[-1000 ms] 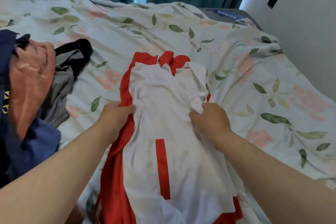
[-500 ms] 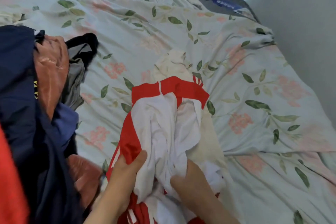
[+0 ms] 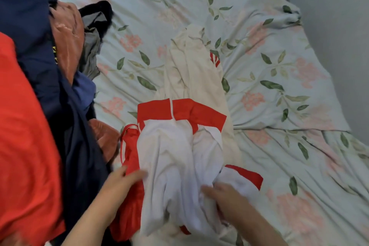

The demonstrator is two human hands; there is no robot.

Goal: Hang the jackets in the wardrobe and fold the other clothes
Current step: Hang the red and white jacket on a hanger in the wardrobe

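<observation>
As I look down at the bed point(image 3: 279, 146), both my hands hold a red and white jacket point(image 3: 171, 152) that lies bunched near its close edge, white lining up and a red band across its far end. My left hand point(image 3: 121, 183) grips the jacket's red left edge, the thumb above and the fingers reaching onto the white cloth. My right hand point(image 3: 225, 197) is curled into a fold of the white lining on the jacket's right side; motion blur softens both hands.

Just beyond the jacket, and partly under it, a cream garment point(image 3: 195, 70) stretches away across the floral sheet point(image 3: 269, 90), which is pale green with pink flowers and dark leaves.

To my left is a heap of clothes: a navy garment point(image 3: 30, 32), a rust-coloured garment point(image 3: 67, 40) lying on it, and a grey and black garment point(image 3: 93, 32) at the heap's far side. A bright red cloth point(image 3: 24, 136) fills the near left corner, very close to me. A pale wall point(image 3: 339, 26) runs along the bed's right side.
</observation>
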